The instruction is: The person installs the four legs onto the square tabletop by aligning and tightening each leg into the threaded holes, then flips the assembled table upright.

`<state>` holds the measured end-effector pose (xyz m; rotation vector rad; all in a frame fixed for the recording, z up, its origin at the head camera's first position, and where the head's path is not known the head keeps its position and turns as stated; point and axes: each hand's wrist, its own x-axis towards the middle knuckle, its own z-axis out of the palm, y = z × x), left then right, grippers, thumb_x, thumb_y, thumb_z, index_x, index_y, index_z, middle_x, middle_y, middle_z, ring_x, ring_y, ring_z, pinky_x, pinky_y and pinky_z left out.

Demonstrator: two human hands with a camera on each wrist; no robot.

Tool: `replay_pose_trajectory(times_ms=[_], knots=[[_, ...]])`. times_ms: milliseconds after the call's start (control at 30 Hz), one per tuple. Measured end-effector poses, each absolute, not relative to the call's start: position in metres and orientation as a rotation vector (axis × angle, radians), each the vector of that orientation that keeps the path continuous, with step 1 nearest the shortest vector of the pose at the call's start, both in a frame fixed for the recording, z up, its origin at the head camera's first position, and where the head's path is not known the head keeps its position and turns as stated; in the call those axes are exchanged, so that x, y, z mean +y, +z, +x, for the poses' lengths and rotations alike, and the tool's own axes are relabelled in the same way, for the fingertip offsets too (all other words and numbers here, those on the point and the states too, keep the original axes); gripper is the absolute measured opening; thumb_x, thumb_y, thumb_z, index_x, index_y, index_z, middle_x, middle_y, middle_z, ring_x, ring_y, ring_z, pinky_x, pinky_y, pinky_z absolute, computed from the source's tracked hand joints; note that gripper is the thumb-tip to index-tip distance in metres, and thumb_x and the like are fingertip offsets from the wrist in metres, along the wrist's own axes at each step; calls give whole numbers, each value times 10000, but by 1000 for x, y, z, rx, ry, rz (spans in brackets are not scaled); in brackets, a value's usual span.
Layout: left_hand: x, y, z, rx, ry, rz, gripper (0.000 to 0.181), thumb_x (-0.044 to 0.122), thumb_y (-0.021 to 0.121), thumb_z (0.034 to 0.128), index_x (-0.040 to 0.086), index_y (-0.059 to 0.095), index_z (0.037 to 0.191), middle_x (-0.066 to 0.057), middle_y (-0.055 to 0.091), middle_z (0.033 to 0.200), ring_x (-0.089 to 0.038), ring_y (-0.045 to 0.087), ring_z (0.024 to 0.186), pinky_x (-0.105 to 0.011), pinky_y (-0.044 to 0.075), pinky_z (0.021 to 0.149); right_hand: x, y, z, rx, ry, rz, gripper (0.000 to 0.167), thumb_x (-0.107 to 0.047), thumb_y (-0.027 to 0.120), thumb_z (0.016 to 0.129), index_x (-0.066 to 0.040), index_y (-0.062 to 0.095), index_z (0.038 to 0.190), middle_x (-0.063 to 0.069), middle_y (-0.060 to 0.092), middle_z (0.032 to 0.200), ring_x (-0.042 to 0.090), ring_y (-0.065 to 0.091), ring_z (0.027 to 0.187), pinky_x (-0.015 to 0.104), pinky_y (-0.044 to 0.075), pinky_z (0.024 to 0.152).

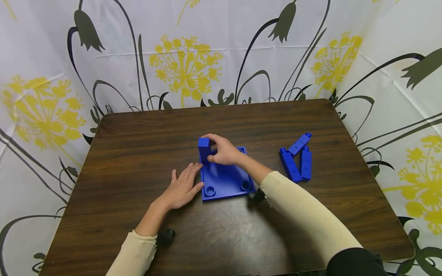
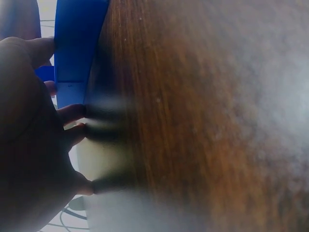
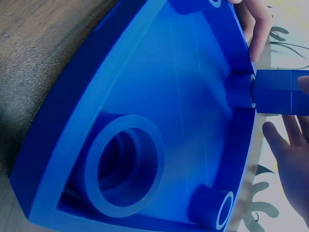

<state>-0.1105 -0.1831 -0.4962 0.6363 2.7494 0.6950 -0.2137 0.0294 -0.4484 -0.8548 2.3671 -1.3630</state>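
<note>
A blue square tabletop (image 1: 224,176) lies underside up, with raised edges and round corner sockets. My right hand (image 1: 225,150) grips a blue leg (image 1: 204,145) that stands upright at the far left corner. In the right wrist view, the lower end of the leg (image 3: 273,92) meets the rim of a socket (image 3: 240,91); how deep it sits is hard to tell. With fingers spread, my left hand (image 1: 183,188) rests on the table, its fingertips touching the tabletop's left side. Those fingers (image 2: 72,113) show beside the blue edge in the left wrist view.
Three more blue legs (image 1: 291,165) with round pegs lie close together on the right of the brown wooden table (image 1: 145,142). Behind the table hangs a white cloth (image 1: 235,46) printed with flowers. A dark wrist device (image 1: 167,237) sits under my left forearm.
</note>
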Motion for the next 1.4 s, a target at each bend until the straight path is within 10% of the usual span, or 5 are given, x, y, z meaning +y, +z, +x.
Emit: replay_pose_trajectory(times_ms=[367, 1400], knots=[[-182, -496, -111, 2737, 702, 652, 626, 442, 411, 1042, 195, 177, 1568, -107, 196, 1614, -316, 97, 1488, -742, -43, 1031, 31, -448, -217, 2089, -1538, -945, 660, 137, 558, 808, -22, 440, 1437, 156, 553, 1383, 219, 524, 1274, 425, 376, 1068], [-184, -494, -110, 2744, 700, 636, 627, 431, 428, 1040, 169, 203, 1562, -127, 210, 1607, -323, 107, 1486, -742, -40, 1030, 26, -447, -216, 2324, -1353, -845, 622, -79, 768, 854, 5, 476, 1397, 150, 611, 1266, 251, 580, 1203, 290, 486, 939]])
